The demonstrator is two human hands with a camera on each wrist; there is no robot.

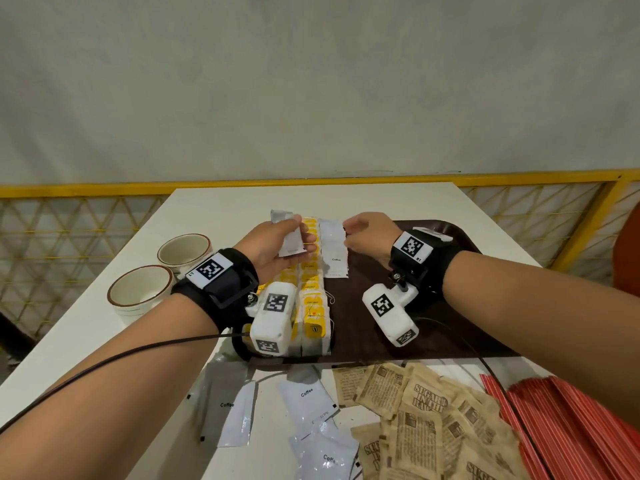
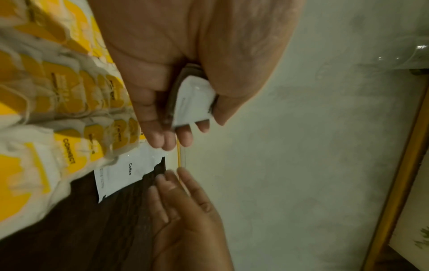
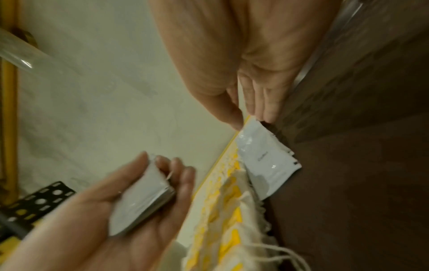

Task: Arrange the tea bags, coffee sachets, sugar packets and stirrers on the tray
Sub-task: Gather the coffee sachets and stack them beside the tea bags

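The left hand (image 1: 277,245) is raised above the tray's left side, palm up, its thumb and fingers curled around a small stack of white coffee sachets (image 1: 290,237). The right hand (image 1: 367,239) reaches in from the right, with its fingers straight and its fingertips (image 3: 267,113) at the far end of a column of coffee sachets (image 1: 334,247) lying flat on the brown tray (image 1: 433,327); it grips nothing. That column lies just right of two long rows of yellow-tagged tea bags (image 1: 311,306), which fill the tray's left part, beneath the left hand. Nearer the person, off the tray on the white table (image 1: 221,202), lie loose coffee sachets (image 1: 306,400), a heap of brown sugar packets (image 1: 426,410) and, furthest right, a pile of red stirrers (image 1: 554,420). Two empty cups (image 1: 142,292) stand on the table, left of the tray.
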